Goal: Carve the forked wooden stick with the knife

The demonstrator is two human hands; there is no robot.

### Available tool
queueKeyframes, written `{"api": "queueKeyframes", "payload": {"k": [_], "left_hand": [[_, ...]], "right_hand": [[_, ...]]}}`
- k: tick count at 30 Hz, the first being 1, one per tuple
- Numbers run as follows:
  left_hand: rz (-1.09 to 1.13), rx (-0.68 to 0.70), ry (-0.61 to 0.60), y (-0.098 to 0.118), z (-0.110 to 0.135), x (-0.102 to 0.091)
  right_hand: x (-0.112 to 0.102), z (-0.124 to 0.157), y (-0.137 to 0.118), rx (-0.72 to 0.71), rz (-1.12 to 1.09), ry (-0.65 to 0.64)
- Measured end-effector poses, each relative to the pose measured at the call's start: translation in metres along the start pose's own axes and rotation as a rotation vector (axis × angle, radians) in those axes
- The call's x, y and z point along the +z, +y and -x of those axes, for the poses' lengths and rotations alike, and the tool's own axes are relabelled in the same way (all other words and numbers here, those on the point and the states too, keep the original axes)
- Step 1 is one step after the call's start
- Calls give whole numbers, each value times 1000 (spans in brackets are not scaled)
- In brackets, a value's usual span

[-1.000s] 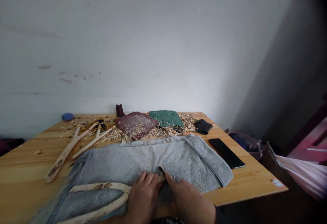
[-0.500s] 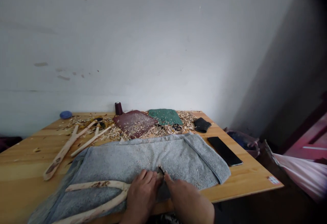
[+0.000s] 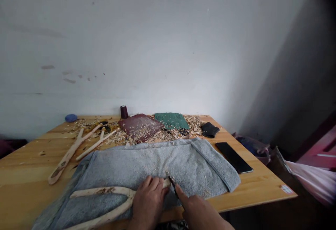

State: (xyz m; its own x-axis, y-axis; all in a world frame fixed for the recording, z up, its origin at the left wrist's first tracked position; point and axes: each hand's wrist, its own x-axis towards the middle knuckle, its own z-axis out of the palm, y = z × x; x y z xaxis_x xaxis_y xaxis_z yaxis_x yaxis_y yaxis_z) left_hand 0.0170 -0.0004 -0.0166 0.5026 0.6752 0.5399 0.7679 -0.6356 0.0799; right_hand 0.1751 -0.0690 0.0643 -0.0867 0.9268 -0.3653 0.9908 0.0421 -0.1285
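Pale peeled wood sits closed inside the left hand (image 3: 148, 202): its fingers curl over the stem of a peeled forked branch (image 3: 115, 190), whose two arms run off toward the lower left across a grey terry towel (image 3: 157, 163). The right hand (image 3: 199, 216) pinches a small dark-bladed knife (image 3: 172, 184), blade tilted up beside the branch's stem end. The two hands stay apart. Half a second earlier the right hand lay closer against that stem end; now it sits lower and further right, leaving a small gap between blade and wood.

The towel covers the near part of the desk (image 3: 23, 174). Beyond it lie two more forked sticks (image 3: 67, 156) on the left and a drift of wood shavings (image 3: 168, 135) around a dark red pad (image 3: 139, 126), a green pad (image 3: 171, 120) and scissors (image 3: 183, 132). A spool of dark thread (image 3: 124, 112) and a blue ball (image 3: 70, 118) stand at the far edge, with a black pouch (image 3: 209, 129) and a black phone (image 3: 233, 157) to the right.
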Motion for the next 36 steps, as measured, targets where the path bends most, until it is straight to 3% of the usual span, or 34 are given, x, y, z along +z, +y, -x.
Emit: {"api": "queueKeyframes", "payload": {"k": [10,14,21,30,33,36], "left_hand": [[-47,43,25,-5,5,11],[-43,26,41,-3,5,8],[23,-33,-52,-1,2,1],[25,50,-6,-1,5,3],[16,17,-1,-2,6,3],[11,12,20,-3,7,2]], "right_hand": [[-8,-11,-26,69,13,103],[-4,-15,-21,74,-29,70],[9,-4,2,26,-48,-52],[6,-13,-20,95,-33,44],[17,-15,-9,84,-69,25],[31,-13,14,16,-263,33]]}}
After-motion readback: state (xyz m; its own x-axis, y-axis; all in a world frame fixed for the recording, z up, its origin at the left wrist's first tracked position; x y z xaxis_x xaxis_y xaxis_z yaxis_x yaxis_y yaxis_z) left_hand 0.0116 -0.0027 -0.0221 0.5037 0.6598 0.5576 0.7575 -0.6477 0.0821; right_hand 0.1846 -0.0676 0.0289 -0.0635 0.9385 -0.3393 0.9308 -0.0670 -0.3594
